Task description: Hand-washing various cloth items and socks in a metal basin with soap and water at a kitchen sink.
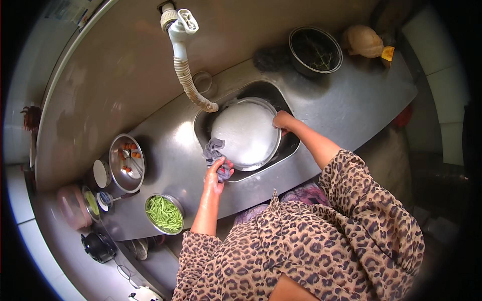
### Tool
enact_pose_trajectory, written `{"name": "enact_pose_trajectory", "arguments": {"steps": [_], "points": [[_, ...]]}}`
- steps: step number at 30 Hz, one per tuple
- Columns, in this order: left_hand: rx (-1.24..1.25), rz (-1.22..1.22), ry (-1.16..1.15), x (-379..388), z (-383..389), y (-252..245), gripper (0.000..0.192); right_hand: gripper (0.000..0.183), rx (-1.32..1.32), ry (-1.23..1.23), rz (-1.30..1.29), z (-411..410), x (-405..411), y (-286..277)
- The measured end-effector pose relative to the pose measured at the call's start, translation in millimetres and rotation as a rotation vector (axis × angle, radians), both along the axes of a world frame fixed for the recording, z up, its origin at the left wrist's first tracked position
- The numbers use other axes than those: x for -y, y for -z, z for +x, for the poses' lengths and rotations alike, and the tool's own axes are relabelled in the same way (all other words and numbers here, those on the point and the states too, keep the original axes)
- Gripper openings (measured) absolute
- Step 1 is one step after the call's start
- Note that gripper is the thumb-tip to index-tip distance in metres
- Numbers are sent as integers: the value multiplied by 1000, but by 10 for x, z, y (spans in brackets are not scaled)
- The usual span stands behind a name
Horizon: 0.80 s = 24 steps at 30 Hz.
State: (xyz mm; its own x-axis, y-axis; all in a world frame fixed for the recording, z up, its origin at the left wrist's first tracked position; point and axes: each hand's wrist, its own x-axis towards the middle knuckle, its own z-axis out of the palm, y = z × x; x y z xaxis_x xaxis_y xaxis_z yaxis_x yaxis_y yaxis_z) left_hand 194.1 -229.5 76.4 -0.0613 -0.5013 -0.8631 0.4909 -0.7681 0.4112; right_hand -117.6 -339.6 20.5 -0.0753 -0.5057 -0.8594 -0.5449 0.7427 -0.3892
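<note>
A large round metal basin (246,131), its broad face white with suds, rests tilted in the sink (205,128). My right hand (284,122) grips the basin's rim on the right side, its fingers partly hidden behind the edge. In my left hand (220,171) is a crumpled wet grey cloth (214,152), held at the basin's lower left edge. Suds cling to my left wrist. Above the sink's left side hangs the ribbed hose (190,84) of the tap (179,28); I see no water running from it.
On the steel counter (165,131) at left stand a bowl of cut green beans (164,213), a steel bowl (116,171) with orange pieces and a spoon, and a white container (101,174). A dark pot (316,71) with greens and a beige bag (363,41) sit at back right.
</note>
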Motion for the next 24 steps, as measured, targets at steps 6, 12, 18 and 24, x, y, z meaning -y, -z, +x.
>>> {"name": "enact_pose_trajectory", "arguments": {"steps": [6,12,18,24], "points": [[-16,43,-11,-41,88,72,28,25,-29,-9,-110,65,36,-131],[-7,-8,34,0,177,136,28,31,-249,-309,-292,138,35,-482],[25,-102,17,118,213,286,29,67,-558,-584,-741,343,-63,-802],[75,-199,89,146,222,265,35,79,-688,-649,-829,336,-163,-1050]]}}
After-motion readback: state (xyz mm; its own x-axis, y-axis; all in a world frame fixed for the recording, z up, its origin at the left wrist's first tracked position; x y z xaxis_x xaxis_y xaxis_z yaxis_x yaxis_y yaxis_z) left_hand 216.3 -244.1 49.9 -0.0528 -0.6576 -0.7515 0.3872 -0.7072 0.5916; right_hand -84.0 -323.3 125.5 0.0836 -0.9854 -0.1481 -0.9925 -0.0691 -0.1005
